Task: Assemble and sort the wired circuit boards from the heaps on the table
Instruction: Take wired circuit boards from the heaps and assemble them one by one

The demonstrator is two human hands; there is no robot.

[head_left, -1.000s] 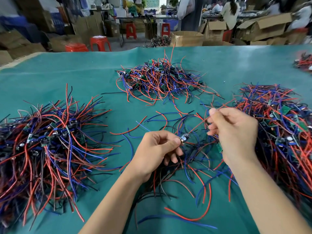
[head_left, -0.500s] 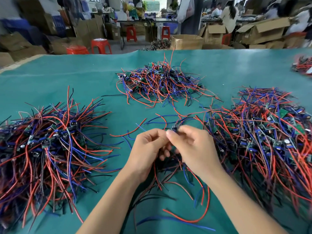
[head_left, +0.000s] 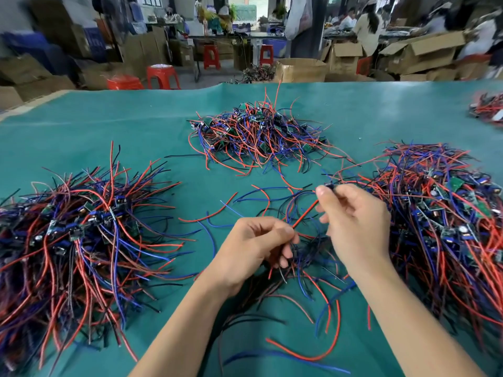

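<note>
A small dark circuit board (head_left: 328, 185) is pinched at the fingertips of the right hand (head_left: 353, 221), raised just left of the large red-and-blue wired heap (head_left: 441, 213). A red wire (head_left: 304, 213) runs down from it to the left hand (head_left: 255, 246), whose curled fingers pinch the wire's lower end. The wire is best kept taut and drawn clear of the loose strands (head_left: 307, 257) beneath before the board is sorted. The teal mat (head_left: 81, 131) lies under all 3 near heaps.
</note>
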